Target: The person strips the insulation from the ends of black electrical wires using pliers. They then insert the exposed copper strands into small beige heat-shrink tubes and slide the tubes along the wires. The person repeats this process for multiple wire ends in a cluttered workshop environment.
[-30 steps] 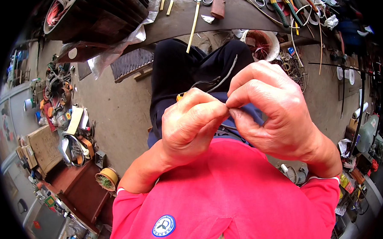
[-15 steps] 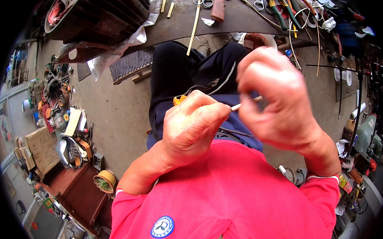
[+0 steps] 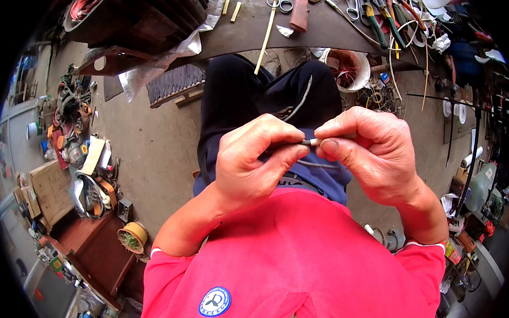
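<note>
Thin dark cable (image 3: 307, 142), with a pale tip showing between the fingertips, sits pinched between both hands just above the person's lap. The left hand (image 3: 253, 159) has its grip closed on the cable, thumb pressed against the curled forefinger, the dark length running back under the fingers. The right hand (image 3: 374, 150) meets it from the other side, its grip closed too, thumb and forefinger nipped on the pale end, so the two sets of fingertips nearly touch. A loose run of grey cord (image 3: 302, 98) trails down over the dark trousers (image 3: 234, 95) beyond the hands.

Farther off, a curved bench (image 3: 317, 31) carries scissors (image 3: 279, 0), a long yellow stick (image 3: 267, 33) and several pliers with coloured handles (image 3: 377, 22). A pale bucket (image 3: 345, 66) with reddish wire inside stands on the floor near the right knee. On the left, a small spool (image 3: 130, 236) lies beside a brown box (image 3: 94, 251), and crumpled clear plastic sheet (image 3: 156, 64) hangs from a dark machine (image 3: 141, 17).
</note>
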The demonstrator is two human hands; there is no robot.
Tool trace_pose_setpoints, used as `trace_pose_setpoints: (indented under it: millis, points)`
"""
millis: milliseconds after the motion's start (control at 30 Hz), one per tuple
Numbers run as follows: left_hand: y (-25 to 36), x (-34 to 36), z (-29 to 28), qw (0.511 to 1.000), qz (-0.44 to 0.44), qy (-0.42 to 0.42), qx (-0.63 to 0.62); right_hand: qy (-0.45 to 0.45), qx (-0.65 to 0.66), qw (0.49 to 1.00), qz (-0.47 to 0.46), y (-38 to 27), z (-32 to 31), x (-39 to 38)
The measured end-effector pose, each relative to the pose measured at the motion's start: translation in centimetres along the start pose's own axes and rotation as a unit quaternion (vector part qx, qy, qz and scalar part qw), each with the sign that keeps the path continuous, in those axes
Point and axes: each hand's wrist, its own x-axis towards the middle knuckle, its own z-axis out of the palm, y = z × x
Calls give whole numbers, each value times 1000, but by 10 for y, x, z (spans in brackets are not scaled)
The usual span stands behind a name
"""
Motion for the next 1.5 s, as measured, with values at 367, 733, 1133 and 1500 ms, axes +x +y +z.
trace_pose_setpoints:
  millis: [367,733,1133,1500]
  points:
    - [-7,-1,14,992,17,104,68,66,-182,971,-143,16,17,-8]
    - [-6,-3,11,986,97,91,104,47,67,988,128,1,13,-12]
    - [-13,-6,8,995,79,4,54,-14,-39,997,68,4,4,-11]
    - [-28,-8,14,999,46,-15,25,53,148,978,134,3,-13,-19]
